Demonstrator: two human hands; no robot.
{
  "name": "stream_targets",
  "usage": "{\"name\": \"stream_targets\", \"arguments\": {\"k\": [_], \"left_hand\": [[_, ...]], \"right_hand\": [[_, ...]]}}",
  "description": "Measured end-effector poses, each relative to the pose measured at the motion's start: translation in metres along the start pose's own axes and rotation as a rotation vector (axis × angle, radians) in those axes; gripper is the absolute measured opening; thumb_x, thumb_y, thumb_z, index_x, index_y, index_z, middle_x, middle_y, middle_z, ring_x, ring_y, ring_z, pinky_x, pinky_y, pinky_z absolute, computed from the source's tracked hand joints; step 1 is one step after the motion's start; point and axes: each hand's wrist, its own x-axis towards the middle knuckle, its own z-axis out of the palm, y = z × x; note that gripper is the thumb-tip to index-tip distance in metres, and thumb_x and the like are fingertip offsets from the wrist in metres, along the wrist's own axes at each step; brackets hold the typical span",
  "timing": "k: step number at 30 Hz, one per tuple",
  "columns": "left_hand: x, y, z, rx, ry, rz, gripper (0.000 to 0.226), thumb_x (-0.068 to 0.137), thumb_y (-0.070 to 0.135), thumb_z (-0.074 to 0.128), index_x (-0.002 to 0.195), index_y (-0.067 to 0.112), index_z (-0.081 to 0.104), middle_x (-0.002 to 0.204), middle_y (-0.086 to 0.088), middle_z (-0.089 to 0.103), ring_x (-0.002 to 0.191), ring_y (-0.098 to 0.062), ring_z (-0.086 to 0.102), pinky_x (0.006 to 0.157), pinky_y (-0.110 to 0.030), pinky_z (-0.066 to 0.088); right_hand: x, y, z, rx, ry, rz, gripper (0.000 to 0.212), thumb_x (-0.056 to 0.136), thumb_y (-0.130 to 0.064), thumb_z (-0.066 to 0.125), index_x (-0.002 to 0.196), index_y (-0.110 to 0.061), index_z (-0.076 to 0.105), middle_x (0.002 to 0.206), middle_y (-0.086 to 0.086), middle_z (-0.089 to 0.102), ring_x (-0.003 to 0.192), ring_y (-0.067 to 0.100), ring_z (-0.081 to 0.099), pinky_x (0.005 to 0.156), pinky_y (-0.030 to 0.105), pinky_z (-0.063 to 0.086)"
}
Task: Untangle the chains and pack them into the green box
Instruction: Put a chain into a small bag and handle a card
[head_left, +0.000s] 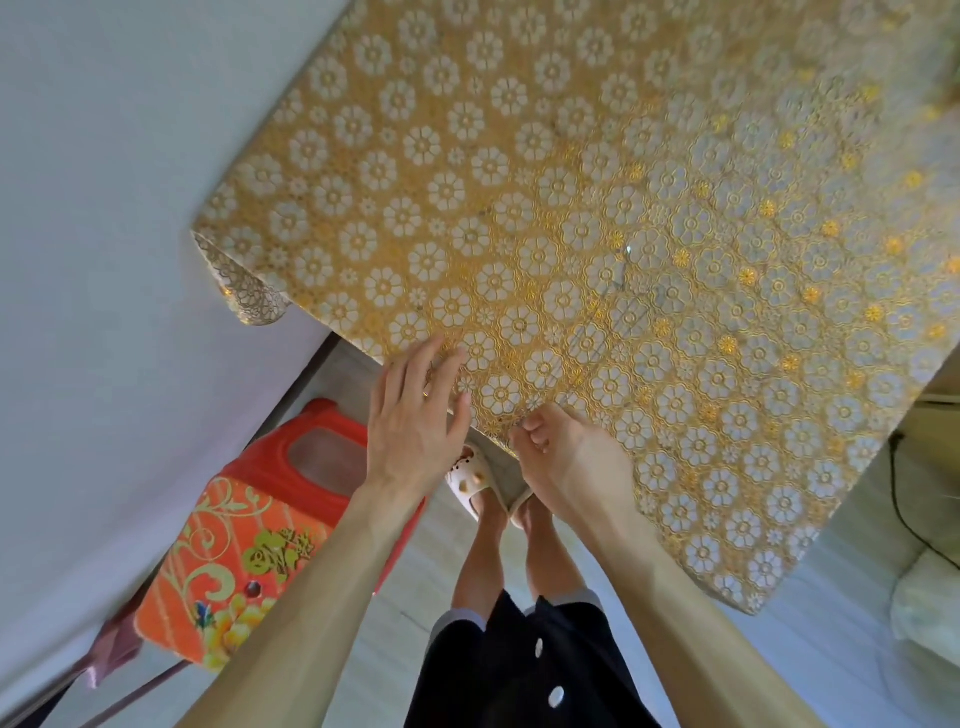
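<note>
A thin, faint chain (621, 283) lies on the gold flowered tablecloth (519, 156), running from a silvery glint down toward the near edge. My right hand (566, 462) is at that edge with fingers and thumb curled together, pinching what looks like the chain's near end. My left hand (415, 415) lies flat with straight fingers on the cloth at the table's edge, left of the right hand. No green box is in view.
An orange-red plastic stool (244, 530) with a flower pattern stands on the floor left of my legs. A grey wall (104, 208) runs along the left. A black cable (904, 499) and a pale bag (930, 597) lie at the right.
</note>
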Motion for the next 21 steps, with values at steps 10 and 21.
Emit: {"name": "stream_targets", "arguments": {"k": [10,21], "left_hand": [[-0.003,-0.002,0.012,-0.014,0.064,0.000,0.048,0.100,0.032,0.050,0.145,0.017,0.051,0.155,-0.009,0.043,0.146,-0.028,0.035,0.121,-0.050,0.028],[-0.003,0.002,0.008,-0.036,0.041,-0.029,0.047,0.099,0.030,0.049,0.145,0.018,0.050,0.155,-0.008,0.042,0.147,-0.025,0.030,0.124,-0.045,0.019]], "right_hand": [[0.007,-0.008,0.012,-0.191,0.026,0.010,0.032,0.097,-0.051,0.051,0.103,-0.021,0.060,0.098,-0.004,0.065,0.085,0.023,0.064,0.064,0.033,0.051],[0.001,-0.007,0.006,-0.007,-0.002,-0.031,0.015,0.100,-0.030,0.045,0.090,-0.019,0.046,0.077,-0.007,0.056,0.059,0.012,0.051,0.050,0.031,0.040]]}}
